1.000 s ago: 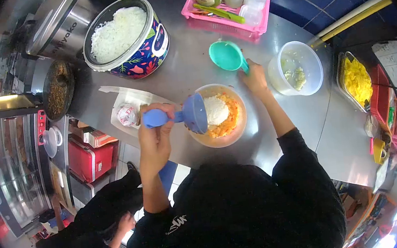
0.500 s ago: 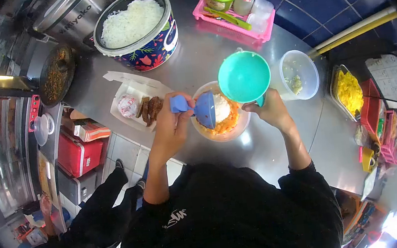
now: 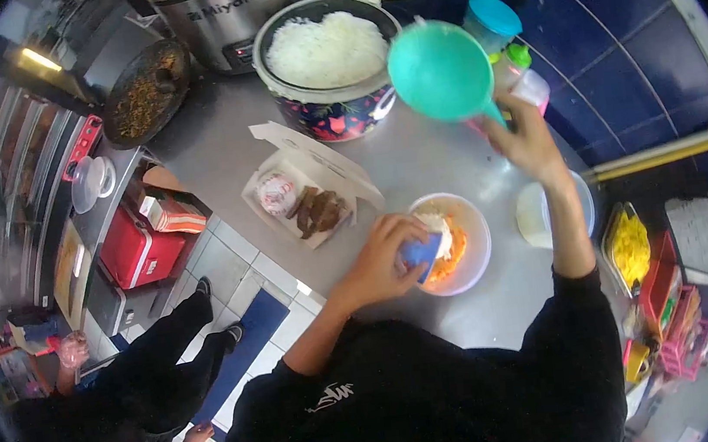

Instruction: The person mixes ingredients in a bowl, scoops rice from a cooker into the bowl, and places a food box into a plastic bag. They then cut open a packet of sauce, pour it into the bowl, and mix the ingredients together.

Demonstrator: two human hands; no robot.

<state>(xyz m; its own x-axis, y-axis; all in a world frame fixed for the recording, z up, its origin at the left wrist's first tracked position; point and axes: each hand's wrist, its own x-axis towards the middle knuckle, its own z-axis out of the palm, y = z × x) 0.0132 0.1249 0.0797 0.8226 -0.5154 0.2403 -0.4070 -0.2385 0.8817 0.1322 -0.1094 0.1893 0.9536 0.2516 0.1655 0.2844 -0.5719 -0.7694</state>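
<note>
My left hand (image 3: 389, 256) is closed around a small blue plastic scoop (image 3: 423, 251), tilted over the left side of a translucent bowl (image 3: 481, 246). Inside that bowl lie orange shredded food (image 3: 456, 255) and a white mound, partly covered by the scoop. Raised to the upper right, my right hand (image 3: 528, 138) grips the handle of a turquoise round dipper (image 3: 440, 70). Its bowl part hangs in front of the rice pot's right edge. Left of my left hand sits an opened white box (image 3: 348, 169) with a wrapped round item (image 3: 276, 194) and brown fried pieces (image 3: 318, 211).
A flowered rice pot (image 3: 328, 112) full of white rice stands at the back, beside a steel cooker (image 3: 236, 25) and a dark mortar (image 3: 121, 134). My right forearm crosses a clear tub (image 3: 533, 216). Yellow food (image 3: 630, 251) is at right; another person (image 3: 121, 396) stands at lower left.
My right hand has lifted the turquoise dipper up and away from the bowl, towards the rice pot. My left hand has turned the blue scoop lower at the bowl. The camera view has shifted.
</note>
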